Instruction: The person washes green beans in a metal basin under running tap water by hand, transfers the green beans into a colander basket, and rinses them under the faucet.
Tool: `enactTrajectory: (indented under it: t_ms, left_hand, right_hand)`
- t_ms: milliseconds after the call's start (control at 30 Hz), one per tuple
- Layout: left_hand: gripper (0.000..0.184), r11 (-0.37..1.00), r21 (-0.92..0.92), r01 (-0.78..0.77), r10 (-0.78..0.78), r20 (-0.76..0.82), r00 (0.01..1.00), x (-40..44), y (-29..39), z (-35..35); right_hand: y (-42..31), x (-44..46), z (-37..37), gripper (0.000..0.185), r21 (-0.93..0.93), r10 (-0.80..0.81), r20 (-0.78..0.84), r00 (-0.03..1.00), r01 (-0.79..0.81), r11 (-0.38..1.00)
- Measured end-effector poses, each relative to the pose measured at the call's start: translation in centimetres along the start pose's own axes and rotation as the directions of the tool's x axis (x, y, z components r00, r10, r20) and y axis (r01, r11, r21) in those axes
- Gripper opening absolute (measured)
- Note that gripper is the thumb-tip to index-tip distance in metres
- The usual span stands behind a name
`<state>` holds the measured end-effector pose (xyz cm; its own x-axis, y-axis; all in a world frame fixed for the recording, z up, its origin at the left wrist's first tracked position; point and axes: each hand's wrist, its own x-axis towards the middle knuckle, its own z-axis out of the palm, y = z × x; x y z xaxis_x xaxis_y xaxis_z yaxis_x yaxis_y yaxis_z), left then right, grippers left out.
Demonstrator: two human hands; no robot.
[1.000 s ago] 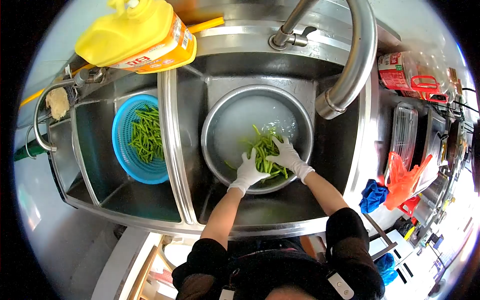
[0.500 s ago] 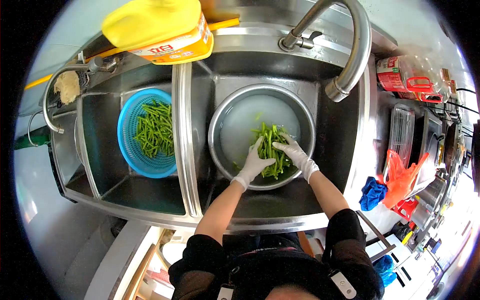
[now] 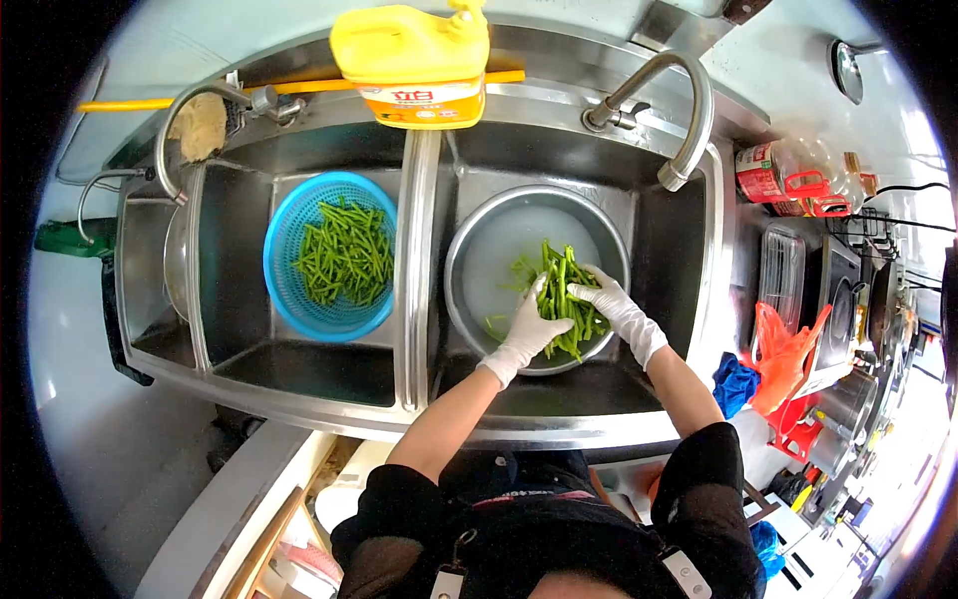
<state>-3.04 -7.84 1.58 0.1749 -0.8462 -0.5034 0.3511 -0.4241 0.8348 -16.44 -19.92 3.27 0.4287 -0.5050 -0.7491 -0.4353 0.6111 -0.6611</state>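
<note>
A round metal basin [image 3: 477, 240] of cloudy water stands in the right sink. Over its near right part, a bunch of green beans [image 3: 565, 304] is held between both gloved hands. My left hand [image 3: 531, 331] grips the bunch from the left, its thumb across the front. From the right, my right hand [image 3: 614, 304] is closed round the other side. Some green pieces lie in the water left of the bunch. A blue perforated basket [image 3: 282, 299] in the middle sink holds more green beans [image 3: 344, 255].
A yellow jug [image 3: 411, 60] stands behind the sink divider [image 3: 414, 280]. The curved faucet [image 3: 699, 110] reaches over the right sink's back right corner. Another faucet [image 3: 165, 140] and a sponge [image 3: 200, 128] are at the left. An orange bag [image 3: 783, 354] and blue cloth [image 3: 734, 384] lie right.
Both hands have gathered the green beans and lifted them higher out of the water. The view has shifted, so the sinks, basket and jug appear further right.
</note>
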Motion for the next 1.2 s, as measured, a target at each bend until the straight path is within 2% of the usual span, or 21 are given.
enactTrajectory:
  t_ms: [67, 100, 200, 233, 333, 367, 467, 500, 600, 767, 800, 867, 900, 933, 1000, 1033, 1067, 1133, 1200]
  left_hand:
    - [0.089, 0.998, -0.056, 0.024, -0.023, 0.017, 1.000, -0.9, 1.3, 0.1]
    - [0.089, 0.999, 0.028, 0.019, -0.019, 0.000, 1.000, -1.1, 1.5, 0.0]
    - [0.089, 1.000, -0.016, -0.008, 0.009, 0.012, 1.000, -1.9, 3.1, 0.0]
    - [0.090, 0.998, 0.055, 0.006, -0.007, 0.004, 1.000, -2.9, 5.7, -0.1]
    - [0.092, 1.000, 0.004, -0.013, 0.013, 0.010, 1.000, -2.6, 3.9, -0.3]
    - [0.093, 0.996, -0.081, 0.022, -0.020, 0.037, 0.999, -3.0, 4.3, -0.4]
    - [0.094, 0.998, -0.061, -0.008, 0.010, 0.044, 0.999, -3.5, 4.4, -0.6]
    - [0.093, 0.999, 0.025, -0.034, 0.033, 0.015, 0.999, -3.6, 4.4, -0.6]
    - [0.091, 0.998, -0.061, -0.021, 0.023, 0.023, 0.999, -3.6, 3.4, -0.6]
    - [0.091, 0.975, -0.179, -0.129, 0.137, 0.034, 0.990, -5.1, 7.2, -1.8]
    - [0.092, 0.975, -0.130, -0.178, 0.180, 0.004, 0.984, -5.2, 7.6, -2.4]
    - [0.094, 0.963, -0.028, -0.269, 0.268, -0.044, 0.962, -5.6, 9.2, -4.1]
    - [0.093, 0.953, -0.093, -0.287, 0.284, -0.046, 0.958, -6.2, 10.2, -5.0]
    - [0.092, 0.953, -0.058, -0.298, 0.293, -0.081, 0.953, -6.4, 10.6, -6.2]
    - [0.092, 0.935, -0.147, -0.321, 0.315, -0.064, 0.947, -9.2, 15.5, -9.4]
    - [0.092, 0.909, -0.134, -0.396, 0.379, -0.131, 0.916, -9.9, 16.1, -10.9]
    - [0.092, 0.909, -0.139, -0.392, 0.377, -0.124, 0.918, -10.4, 16.7, -13.1]
    - [0.093, 0.917, -0.106, -0.385, 0.358, -0.209, 0.910, -12.5, 18.2, -17.0]
    - [0.093, 0.919, -0.162, -0.358, 0.314, -0.246, 0.917, -13.6, 18.9, -21.3]
  right_hand:
    - [-0.7, -1.0, 0.2, 0.066, 0.032, -0.020, 0.023, 1.000, 0.019, 0.999]
    - [-1.1, -1.5, 0.3, 0.066, 0.048, -0.030, 0.034, 0.999, 0.029, 0.998]
    - [-2.6, -2.6, 0.8, 0.064, 0.011, -0.037, 0.026, 0.999, 0.036, 0.999]
    - [-2.8, -2.6, 0.9, 0.064, -0.013, -0.051, 0.030, 0.998, 0.052, 0.999]
    - [-3.1, -3.1, 1.3, 0.071, 0.042, -0.064, 0.034, 0.997, 0.062, 0.997]
    - [-3.2, -3.4, 1.5, 0.069, 0.041, -0.052, 0.031, 0.998, 0.051, 0.998]
    - [-3.6, -4.2, 2.2, 0.064, 0.029, -0.006, 0.016, 1.000, 0.006, 1.000]
    - [-3.6, -4.4, 2.4, 0.066, 0.020, -0.026, 0.001, 1.000, 0.026, 0.999]
    - [-4.7, -5.3, 2.9, 0.065, 0.000, -0.021, -0.005, 1.000, 0.021, 1.000]
    - [-8.3, -6.7, 4.7, 0.072, -0.056, -0.070, -0.014, 0.997, 0.069, 0.996]
    - [-9.3, -7.0, 5.3, 0.073, -0.105, -0.103, -0.014, 0.995, 0.101, 0.989]
    - [-11.9, -7.6, 7.4, 0.075, -0.182, -0.157, 0.001, 0.988, 0.155, 0.971]
    - [-13.2, -8.0, 8.8, 0.074, -0.211, -0.193, 0.013, 0.981, 0.192, 0.959]
    - [-14.1, -7.8, 10.1, 0.072, -0.207, -0.217, 0.021, 0.976, 0.217, 0.954]
    - [-17.0, -8.3, 14.0, 0.070, -0.221, -0.256, 0.094, 0.962, 0.271, 0.937]
    - [-17.3, -7.1, 15.3, 0.071, -0.254, -0.319, 0.191, 0.928, 0.360, 0.898]
    - [-18.7, -8.0, 18.2, 0.069, -0.212, -0.341, 0.190, 0.921, 0.378, 0.901]
    - [-19.5, -6.4, 22.7, 0.070, -0.175, -0.380, 0.267, 0.886, 0.432, 0.885]
    - [-20.1, -4.1, 27.1, 0.075, -0.297, -0.351, 0.297, 0.888, 0.435, 0.850]
